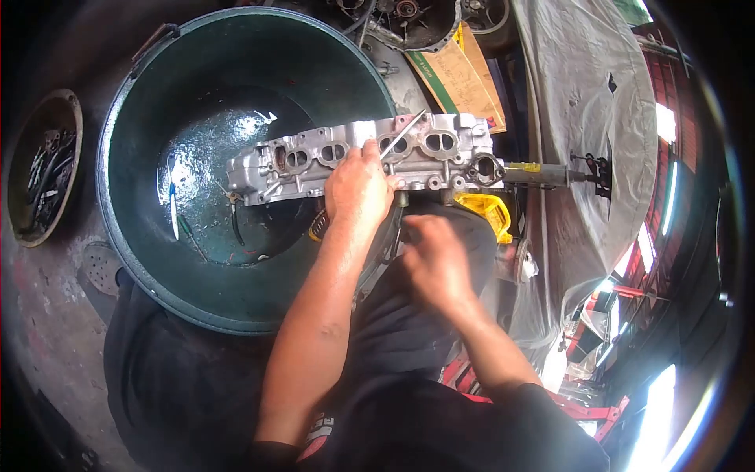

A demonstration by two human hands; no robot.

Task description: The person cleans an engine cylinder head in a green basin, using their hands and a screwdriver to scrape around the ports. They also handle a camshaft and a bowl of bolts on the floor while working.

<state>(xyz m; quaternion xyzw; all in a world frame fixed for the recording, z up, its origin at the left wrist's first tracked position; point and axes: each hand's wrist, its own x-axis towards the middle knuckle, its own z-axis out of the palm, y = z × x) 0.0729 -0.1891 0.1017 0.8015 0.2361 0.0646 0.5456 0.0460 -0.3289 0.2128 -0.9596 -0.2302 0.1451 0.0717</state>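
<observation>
A grey metal engine part with oval ports (314,157) lies across the right side of a large dark green tub (118,228). My left hand (360,187) rests on the middle of its near side, with the fingers bent over the metal. A thin metal rod (405,132) slants across the part's top, just beyond those fingers. Below the part's near edge, my right hand (434,256) is blurred by motion with its fingers curled; whether it holds something cannot be made out. A coiled spring (318,225) shows beneath the part, left of my left wrist.
Tools and liquid lie in the tub, including a blue-and-white brush-like item (173,206). A bowl of metal parts (73,106) stands at the far left. Cardboard (464,82) lies behind the part, a yellow object (489,214) beside it, and a grey sheet (582,149) hangs at right.
</observation>
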